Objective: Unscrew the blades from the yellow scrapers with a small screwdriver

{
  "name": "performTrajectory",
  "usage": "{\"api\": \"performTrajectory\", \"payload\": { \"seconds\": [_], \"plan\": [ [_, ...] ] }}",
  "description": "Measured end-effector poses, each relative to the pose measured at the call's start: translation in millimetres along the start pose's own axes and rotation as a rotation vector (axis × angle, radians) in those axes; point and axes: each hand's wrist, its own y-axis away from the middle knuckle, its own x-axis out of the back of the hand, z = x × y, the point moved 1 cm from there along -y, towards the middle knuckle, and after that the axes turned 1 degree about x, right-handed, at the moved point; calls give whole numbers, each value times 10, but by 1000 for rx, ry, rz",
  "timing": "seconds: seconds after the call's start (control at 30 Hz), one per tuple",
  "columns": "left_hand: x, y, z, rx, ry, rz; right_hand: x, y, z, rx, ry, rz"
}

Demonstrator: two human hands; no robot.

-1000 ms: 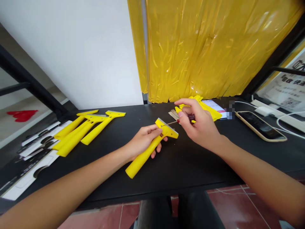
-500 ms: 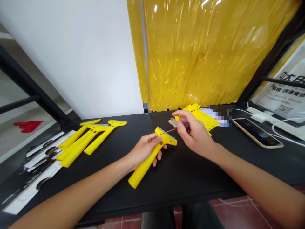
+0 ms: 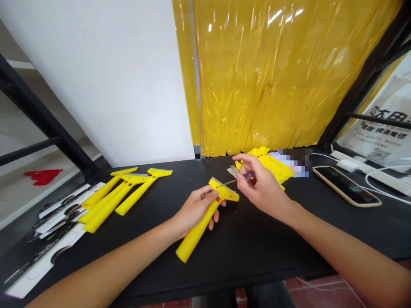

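Observation:
My left hand (image 3: pixel 203 203) is closed round the neck of a yellow scraper (image 3: pixel 196 233), thumb on its head. The scraper tilts, handle toward me, with a metal strip along the head's far edge. Between the fingers of my right hand (image 3: pixel 261 184) is a screwdriver (image 3: pixel 246 176) with a dark red handle. Its thin shaft points left and the tip meets the scraper head near a screw hole. Several more yellow scrapers (image 3: pixel 136 192) lie to the left. Behind my right hand is a heap of yellow scraper parts (image 3: pixel 276 169), beside small metal plates (image 3: pixel 232 171).
White and black cardboard sleeves (image 3: pixel 45 261) are stacked at the table's left. A phone (image 3: pixel 346 186) lies at the right near a white power strip (image 3: pixel 369 171) and cables. Yellow plastic strips (image 3: pixel 257 85) and a white panel (image 3: pixel 128 85) stand behind the black table (image 3: pixel 257 248).
The whole view has shifted slightly, so things sit a little lower in the picture. Both hands keep their hold, and the screwdriver tip stays at the scraper head.

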Motion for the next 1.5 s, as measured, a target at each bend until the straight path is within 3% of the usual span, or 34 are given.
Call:
{"api": "performTrajectory", "payload": {
  "seconds": [0.13,0.33,0.43,0.7,0.87,1.1,1.27,1.5],
  "plan": [
    [-9,0,-15,-39,14,53,10,-25,36,-51,33,-1],
    [-16,-6,-22,-48,42,71,17,1,29,-6,52,-61],
    [-11,-11,-34,-57,42,68,18,20,0,34,58,-62],
    [-16,-3,-33,-54,41,62,24,-6,7,-28,31,-40],
    [-24,-1,-17,-52,29,65,15,12,-15,44,86,-50],
    [-25,5,-19,-57,8,27,68,0,-5,-10,99,-1],
    [-23,9,-10,-53,14,21,58,9,-36,44,74,-7],
    [-13,2,-12,-43,18,27,68,-17,14,-10,103,-12]
  ]
}}
